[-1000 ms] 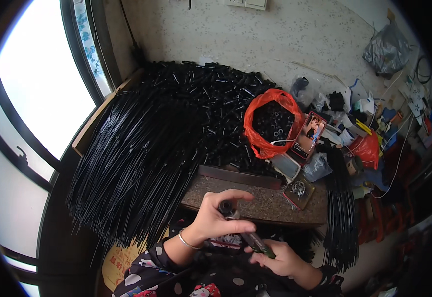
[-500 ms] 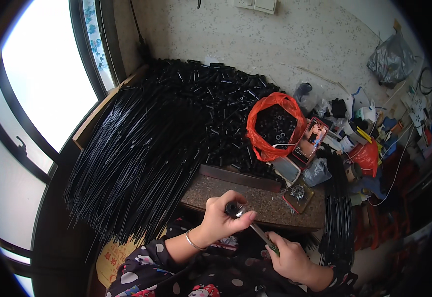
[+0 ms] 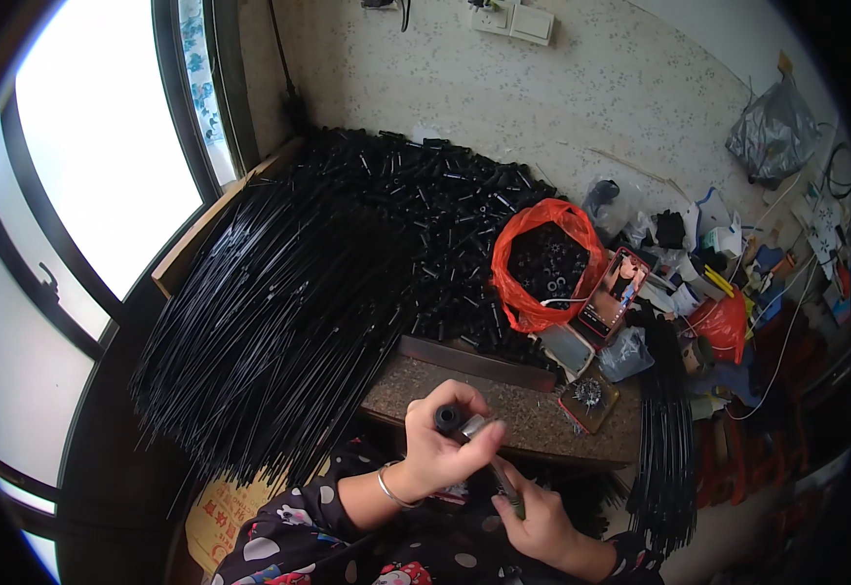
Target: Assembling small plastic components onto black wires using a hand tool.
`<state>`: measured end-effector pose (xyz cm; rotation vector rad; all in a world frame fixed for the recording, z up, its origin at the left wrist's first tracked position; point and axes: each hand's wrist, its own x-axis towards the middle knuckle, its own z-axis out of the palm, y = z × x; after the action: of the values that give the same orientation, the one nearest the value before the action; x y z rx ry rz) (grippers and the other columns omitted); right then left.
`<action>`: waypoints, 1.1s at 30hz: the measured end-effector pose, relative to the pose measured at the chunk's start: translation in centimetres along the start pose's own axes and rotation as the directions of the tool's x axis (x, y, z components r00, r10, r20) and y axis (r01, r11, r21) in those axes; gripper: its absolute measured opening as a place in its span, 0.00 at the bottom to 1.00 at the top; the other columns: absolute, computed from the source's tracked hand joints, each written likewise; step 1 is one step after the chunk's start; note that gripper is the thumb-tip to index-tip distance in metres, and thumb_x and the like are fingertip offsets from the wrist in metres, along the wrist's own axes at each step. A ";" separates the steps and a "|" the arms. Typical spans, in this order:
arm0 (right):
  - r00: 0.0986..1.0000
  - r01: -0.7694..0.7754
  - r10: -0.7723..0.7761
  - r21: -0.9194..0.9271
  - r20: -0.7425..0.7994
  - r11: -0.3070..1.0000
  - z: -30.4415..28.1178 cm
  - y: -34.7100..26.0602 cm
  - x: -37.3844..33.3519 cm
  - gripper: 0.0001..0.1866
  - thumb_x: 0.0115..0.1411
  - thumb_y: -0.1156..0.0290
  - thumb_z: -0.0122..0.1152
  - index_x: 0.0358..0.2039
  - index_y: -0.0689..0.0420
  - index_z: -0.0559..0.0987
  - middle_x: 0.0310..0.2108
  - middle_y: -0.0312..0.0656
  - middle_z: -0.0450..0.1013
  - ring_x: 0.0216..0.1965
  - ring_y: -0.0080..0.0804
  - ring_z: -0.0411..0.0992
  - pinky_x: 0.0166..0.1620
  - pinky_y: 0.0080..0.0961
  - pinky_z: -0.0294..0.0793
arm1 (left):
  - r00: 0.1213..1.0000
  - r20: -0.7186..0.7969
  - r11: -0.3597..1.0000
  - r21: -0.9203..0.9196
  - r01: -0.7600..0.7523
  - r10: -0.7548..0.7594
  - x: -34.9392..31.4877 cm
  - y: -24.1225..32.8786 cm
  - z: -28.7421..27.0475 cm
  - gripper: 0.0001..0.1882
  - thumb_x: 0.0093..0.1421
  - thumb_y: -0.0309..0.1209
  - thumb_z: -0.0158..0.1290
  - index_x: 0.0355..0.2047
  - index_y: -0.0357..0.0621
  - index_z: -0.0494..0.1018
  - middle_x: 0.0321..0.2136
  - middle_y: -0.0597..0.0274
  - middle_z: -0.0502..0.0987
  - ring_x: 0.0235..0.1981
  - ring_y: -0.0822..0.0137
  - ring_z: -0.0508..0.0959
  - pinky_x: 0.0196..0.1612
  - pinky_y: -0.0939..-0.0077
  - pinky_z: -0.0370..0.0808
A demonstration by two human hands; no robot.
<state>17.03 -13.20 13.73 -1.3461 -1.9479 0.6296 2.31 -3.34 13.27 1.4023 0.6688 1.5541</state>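
Just in front of the table's near edge, my left hand (image 3: pixel 440 453) is closed round a short black cylindrical piece (image 3: pixel 448 418), its round hollow-looking end facing up. Beside that piece, a shiny metal part (image 3: pixel 474 426) shows under my left thumb. My right hand (image 3: pixel 542 526) grips a slim tool (image 3: pixel 504 478) with a metal shaft and a greenish handle, perhaps a screwdriver. The shaft slants up to my left hand, where my fingers hide its tip.
Long thin black rods (image 3: pixel 270 331) cover the table's left side. Behind them lie heaped short black pieces (image 3: pixel 406 175). A red plastic bag (image 3: pixel 505 292) holds small dark rings. Nearby are a phone (image 3: pixel 613 297), a small tray of metal bits (image 3: pixel 587 395) and more rods (image 3: pixel 664 448) hanging at right.
My right hand has moved left and slightly down, closer to my left hand. The black piece in my left hand has tipped so its round end shows more. The whole view has shifted slightly.
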 end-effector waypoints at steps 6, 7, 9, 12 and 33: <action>0.993 -0.074 0.068 0.058 0.101 0.996 -1.8 1.9 0.2 0.25 0.51 0.75 0.60 0.51 0.56 0.69 0.33 0.48 0.72 0.32 0.47 0.74 0.36 0.30 0.74 | 0.973 0.231 0.998 0.057 -0.001 -0.013 0.7 0.3 -1.6 0.15 0.46 0.31 0.60 0.30 0.35 0.70 0.18 0.71 0.70 0.18 0.83 0.65 0.21 0.89 0.59; 0.994 -0.074 0.068 0.065 0.086 0.995 -2.2 2.5 1.0 0.24 0.51 0.73 0.60 0.51 0.58 0.69 0.33 0.49 0.71 0.33 0.44 0.73 0.37 0.29 0.72 | 0.975 0.209 0.995 -0.046 0.088 -0.076 0.7 0.8 -1.3 0.14 0.49 0.30 0.58 0.34 0.34 0.70 0.20 0.72 0.71 0.20 0.84 0.65 0.23 0.90 0.60; 0.994 -0.107 0.107 -0.009 0.038 0.994 -3.1 4.9 1.9 0.23 0.52 0.65 0.61 0.47 0.62 0.71 0.34 0.49 0.69 0.37 0.41 0.71 0.39 0.31 0.70 | 0.976 0.153 0.986 -0.022 0.163 -0.158 0.5 0.7 -1.0 0.14 0.52 0.30 0.55 0.36 0.33 0.70 0.21 0.73 0.70 0.21 0.85 0.65 0.24 0.91 0.59; 0.943 -0.323 0.328 -0.391 -0.057 0.862 -1.0 10.8 1.5 0.22 0.53 0.56 0.59 0.41 0.61 0.72 0.35 0.47 0.68 0.39 0.42 0.71 0.39 0.35 0.71 | 0.982 0.151 0.992 -0.032 0.123 -0.117 0.0 0.3 -1.3 0.17 0.57 0.36 0.51 0.35 0.31 0.70 0.16 0.73 0.65 0.16 0.84 0.60 0.20 0.88 0.54; 0.959 -0.072 0.131 0.229 -0.252 0.971 -3.0 8.2 -1.9 0.29 0.53 0.66 0.60 0.54 0.59 0.64 0.45 0.50 0.69 0.46 0.42 0.69 0.48 0.31 0.68 | 0.920 -0.168 0.908 -0.174 -0.380 0.353 5.7 9.0 1.1 0.32 0.62 0.40 0.45 0.60 0.39 0.46 0.49 0.49 0.65 0.49 0.60 0.69 0.42 0.81 0.72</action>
<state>24.70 -12.10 9.37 -1.3246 -1.5566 0.6544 1.28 -2.44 23.88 1.3287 0.3173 1.9676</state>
